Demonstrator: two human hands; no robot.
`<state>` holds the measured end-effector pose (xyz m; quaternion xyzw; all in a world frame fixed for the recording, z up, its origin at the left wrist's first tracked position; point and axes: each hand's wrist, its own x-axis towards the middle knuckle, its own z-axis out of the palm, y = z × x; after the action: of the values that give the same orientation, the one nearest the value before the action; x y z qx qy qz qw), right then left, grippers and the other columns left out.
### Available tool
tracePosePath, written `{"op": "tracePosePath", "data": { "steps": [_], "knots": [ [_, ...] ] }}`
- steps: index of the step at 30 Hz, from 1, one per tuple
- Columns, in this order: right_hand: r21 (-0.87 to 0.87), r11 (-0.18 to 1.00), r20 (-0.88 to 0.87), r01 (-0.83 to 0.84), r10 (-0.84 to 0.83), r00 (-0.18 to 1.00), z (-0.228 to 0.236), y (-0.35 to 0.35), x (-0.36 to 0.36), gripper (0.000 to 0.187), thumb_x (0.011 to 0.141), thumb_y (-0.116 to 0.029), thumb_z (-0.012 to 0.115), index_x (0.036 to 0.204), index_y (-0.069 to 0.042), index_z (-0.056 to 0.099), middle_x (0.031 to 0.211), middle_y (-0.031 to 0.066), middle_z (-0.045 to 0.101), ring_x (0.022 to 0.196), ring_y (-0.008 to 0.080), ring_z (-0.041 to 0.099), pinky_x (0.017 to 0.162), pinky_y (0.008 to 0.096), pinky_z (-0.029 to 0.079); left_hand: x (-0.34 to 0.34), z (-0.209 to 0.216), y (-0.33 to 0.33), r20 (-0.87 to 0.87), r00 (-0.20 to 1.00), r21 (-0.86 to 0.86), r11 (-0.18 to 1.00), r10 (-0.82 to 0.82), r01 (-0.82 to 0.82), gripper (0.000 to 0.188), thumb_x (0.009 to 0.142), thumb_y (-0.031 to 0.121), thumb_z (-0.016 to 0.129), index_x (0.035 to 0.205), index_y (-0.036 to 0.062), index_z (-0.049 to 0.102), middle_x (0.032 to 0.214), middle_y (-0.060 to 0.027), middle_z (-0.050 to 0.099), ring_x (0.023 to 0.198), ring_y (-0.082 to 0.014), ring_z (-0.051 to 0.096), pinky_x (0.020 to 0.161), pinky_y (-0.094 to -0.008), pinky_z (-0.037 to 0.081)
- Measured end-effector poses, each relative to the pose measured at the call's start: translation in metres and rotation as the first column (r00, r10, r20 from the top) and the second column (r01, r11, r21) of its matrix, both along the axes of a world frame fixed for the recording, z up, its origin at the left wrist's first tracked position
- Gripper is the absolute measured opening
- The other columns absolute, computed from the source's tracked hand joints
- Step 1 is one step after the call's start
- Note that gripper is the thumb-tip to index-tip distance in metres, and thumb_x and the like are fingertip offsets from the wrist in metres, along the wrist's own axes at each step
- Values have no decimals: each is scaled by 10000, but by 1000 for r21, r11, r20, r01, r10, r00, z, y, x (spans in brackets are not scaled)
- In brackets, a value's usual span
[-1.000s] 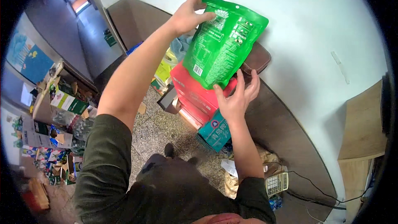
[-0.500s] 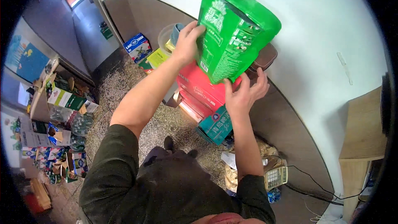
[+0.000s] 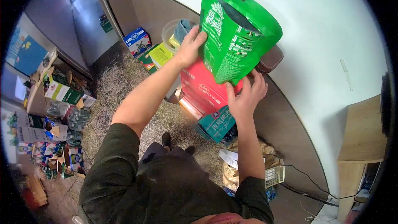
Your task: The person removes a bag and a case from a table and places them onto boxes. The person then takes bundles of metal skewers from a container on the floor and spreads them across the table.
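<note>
A green stand-up pouch (image 3: 238, 49) with white print is held up before me, leaning, its top end gaping so that a dark slit of the inside shows. My left hand (image 3: 192, 47) grips its left edge, thumb on the front face and fingers behind. At the lower right corner, my right hand (image 3: 248, 97) has its thumb under the bottom and its fingers against the right side. Directly below the pouch are a red box (image 3: 203, 88) and a teal carton (image 3: 218, 124). The pouch's contents are hidden.
A brown case (image 3: 271, 60) sits behind the pouch by the wall. To the left are a tub with a blue cloth (image 3: 182, 30) and a blue carton (image 3: 137, 42). A calculator (image 3: 275, 176) and cables lie at lower right. Cartons and bottles (image 3: 74, 118) crowd the far left.
My right hand's fingers have come in from being spread to rest against the pouch's lower right side. The pouch's mouth gapes a little wider. The view has shifted slightly.
</note>
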<state>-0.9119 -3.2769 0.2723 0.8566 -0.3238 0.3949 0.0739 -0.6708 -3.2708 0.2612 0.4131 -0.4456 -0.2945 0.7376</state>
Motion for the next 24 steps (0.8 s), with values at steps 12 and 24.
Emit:
{"op": "tracePosePath", "data": {
  "steps": [12, 24],
  "knots": [
    [62, 996, 56, -62, 58, 997, 8, 6, -8, 473, 732, -318, 697, 1089, -43, 555, 1253, 169, 438, 1192, 356, 382, 1000, 550, 243, -1, -12, 15, 22, 999, 105, 994, 42, -44, 570, 928, 488, 448, 1257, 23, 433, 1171, -76, 523, 1112, -163, 448, 992, -305, 324],
    [232, 970, 209, -77, 28, 978, -17, 36, -42, 561, 733, -189, 722, 1210, -9, 488, 1338, 212, 367, 1235, 375, 351, 1032, 481, 284, 22, -12, 94, 175, 974, 217, 960, 141, -178, 630, 922, 566, 391, 1269, 42, 430, 1203, -83, 534, 1166, -202, 466, 1015, -369, 313]
  ]
}}
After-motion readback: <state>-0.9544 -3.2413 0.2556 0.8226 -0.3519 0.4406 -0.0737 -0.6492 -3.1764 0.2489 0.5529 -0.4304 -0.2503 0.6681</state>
